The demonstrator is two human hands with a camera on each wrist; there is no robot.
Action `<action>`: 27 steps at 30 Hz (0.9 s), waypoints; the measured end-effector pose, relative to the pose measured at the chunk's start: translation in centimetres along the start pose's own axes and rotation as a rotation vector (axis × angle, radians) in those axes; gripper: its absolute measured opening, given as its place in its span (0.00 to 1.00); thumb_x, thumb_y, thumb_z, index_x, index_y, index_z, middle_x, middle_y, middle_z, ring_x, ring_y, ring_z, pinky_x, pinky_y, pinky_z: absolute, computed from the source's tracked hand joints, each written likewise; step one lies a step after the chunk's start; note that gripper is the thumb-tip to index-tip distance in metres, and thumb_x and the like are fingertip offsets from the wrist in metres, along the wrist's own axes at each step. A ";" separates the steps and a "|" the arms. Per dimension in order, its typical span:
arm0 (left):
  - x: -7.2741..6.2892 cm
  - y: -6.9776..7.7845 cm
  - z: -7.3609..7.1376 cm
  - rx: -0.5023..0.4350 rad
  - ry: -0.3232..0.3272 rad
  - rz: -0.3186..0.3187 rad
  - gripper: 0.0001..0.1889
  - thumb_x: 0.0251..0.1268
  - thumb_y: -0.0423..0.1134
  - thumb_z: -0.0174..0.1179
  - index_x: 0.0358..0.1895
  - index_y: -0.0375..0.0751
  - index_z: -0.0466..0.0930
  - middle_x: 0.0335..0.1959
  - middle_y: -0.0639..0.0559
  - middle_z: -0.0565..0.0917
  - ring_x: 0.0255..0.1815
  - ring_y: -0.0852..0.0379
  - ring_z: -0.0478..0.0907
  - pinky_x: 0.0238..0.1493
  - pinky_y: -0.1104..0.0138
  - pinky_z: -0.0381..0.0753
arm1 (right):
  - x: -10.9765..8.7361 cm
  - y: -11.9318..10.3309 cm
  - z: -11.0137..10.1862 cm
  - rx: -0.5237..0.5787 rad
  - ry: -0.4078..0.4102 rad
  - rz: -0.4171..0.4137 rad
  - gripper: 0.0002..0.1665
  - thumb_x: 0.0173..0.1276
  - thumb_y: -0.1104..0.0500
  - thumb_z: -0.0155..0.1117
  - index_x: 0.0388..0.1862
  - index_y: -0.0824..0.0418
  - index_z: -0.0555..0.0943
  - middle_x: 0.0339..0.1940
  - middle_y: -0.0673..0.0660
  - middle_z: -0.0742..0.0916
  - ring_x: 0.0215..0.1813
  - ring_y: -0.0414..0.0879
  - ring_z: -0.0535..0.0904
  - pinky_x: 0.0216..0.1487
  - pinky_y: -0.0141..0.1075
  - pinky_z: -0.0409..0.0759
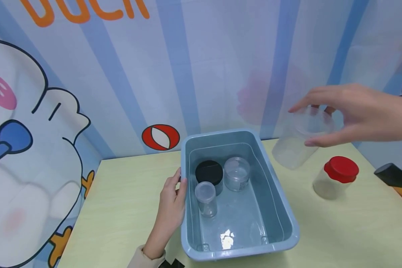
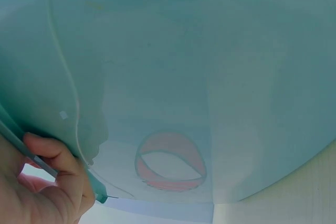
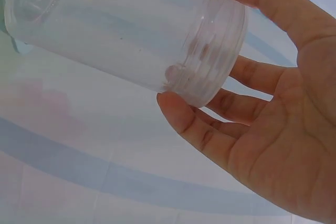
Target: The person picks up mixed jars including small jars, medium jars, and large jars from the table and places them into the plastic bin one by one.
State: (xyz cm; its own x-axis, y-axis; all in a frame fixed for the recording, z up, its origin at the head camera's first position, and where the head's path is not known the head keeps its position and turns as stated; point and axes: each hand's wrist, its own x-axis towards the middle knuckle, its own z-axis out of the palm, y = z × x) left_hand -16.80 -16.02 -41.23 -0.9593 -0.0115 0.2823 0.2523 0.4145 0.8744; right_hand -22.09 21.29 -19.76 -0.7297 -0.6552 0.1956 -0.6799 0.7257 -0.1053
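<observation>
A tall clear plastic jar [image 1: 289,150] tilts beside the bin's right wall. My right hand [image 1: 351,113] grips it around its top end, thumb on the near side and fingers on the far side. In the right wrist view, the fingertips press on the ridged end of the jar [image 3: 131,30]. My left hand [image 1: 171,203] holds the left rim of a blue plastic bin [image 1: 281,208]. Its thumb and fingers pinch that rim in the left wrist view. Inside the bin stand a black-lidded jar [image 1: 209,172], a low clear jar [image 1: 237,175] and a small clear jar [image 1: 206,201].
A clear jar with a red lid [image 1: 341,169] stands on the pale table [image 1: 130,208], right of the bin. Behind the table hangs a blue striped cartoon cloth [image 1: 214,74]. A black object [image 1: 388,175] shows at the right edge.
</observation>
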 end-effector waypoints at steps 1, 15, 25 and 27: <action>0.0 0.0 0.0 0.001 0.000 0.000 0.25 0.81 0.40 0.47 0.76 0.39 0.62 0.55 0.40 0.75 0.54 0.45 0.74 0.49 0.55 0.84 | 0.1 -0.1 0.0 0.007 -0.001 -0.003 0.41 0.47 0.45 0.84 0.62 0.47 0.80 0.54 0.44 0.81 0.37 0.40 0.73 0.29 0.33 0.76; 0.0 -0.3 -0.2 0.023 0.004 -0.001 0.25 0.81 0.41 0.47 0.76 0.41 0.62 0.54 0.41 0.75 0.52 0.47 0.74 0.47 0.57 0.85 | 2.8 -2.2 0.4 0.123 -0.049 -0.103 0.36 0.56 0.42 0.79 0.64 0.44 0.78 0.54 0.39 0.79 0.42 0.38 0.72 0.33 0.35 0.78; -0.1 -0.2 -0.3 0.021 0.007 -0.001 0.25 0.81 0.40 0.47 0.76 0.40 0.62 0.55 0.40 0.75 0.51 0.45 0.74 0.47 0.56 0.85 | 4.3 -3.3 1.3 0.210 -0.088 -0.206 0.34 0.59 0.44 0.77 0.63 0.49 0.78 0.55 0.40 0.80 0.41 0.39 0.73 0.28 0.33 0.76; 0.0 -0.2 -0.2 0.021 0.007 -0.002 0.25 0.81 0.40 0.47 0.76 0.40 0.62 0.55 0.40 0.75 0.51 0.45 0.74 0.47 0.56 0.85 | 4.6 -3.4 1.5 0.226 -0.101 -0.212 0.33 0.59 0.44 0.76 0.62 0.49 0.78 0.54 0.40 0.80 0.41 0.39 0.73 0.28 0.33 0.76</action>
State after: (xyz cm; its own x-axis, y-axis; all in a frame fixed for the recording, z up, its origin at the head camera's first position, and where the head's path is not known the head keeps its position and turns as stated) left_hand -16.80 -16.31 -41.37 -0.9588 -0.0187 0.2836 0.2478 0.4334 0.8665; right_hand -23.19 15.50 -19.97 -0.5663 -0.8124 0.1393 -0.8080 0.5137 -0.2887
